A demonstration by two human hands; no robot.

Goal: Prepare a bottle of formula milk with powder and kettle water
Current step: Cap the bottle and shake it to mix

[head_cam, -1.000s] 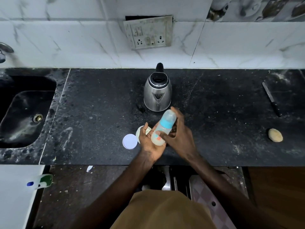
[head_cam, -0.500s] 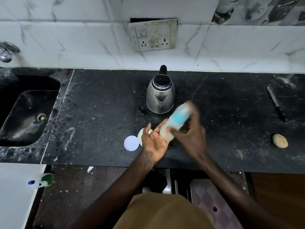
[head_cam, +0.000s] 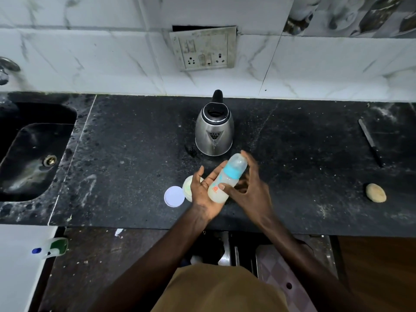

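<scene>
Above the desk (head_cam: 135,154), the tilted feeding bottle (head_cam: 227,176) is being gripped by the right hand (head_cam: 252,190) against the released left hand (head_cam: 203,194), so a drop is likely being risked by that one-sided hold.

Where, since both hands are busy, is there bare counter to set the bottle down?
Bare counter lies between sink and kettle, and between kettle and knife. Crowded just before the kettle: lid, tub, bottle, left hand, right hand.
</scene>
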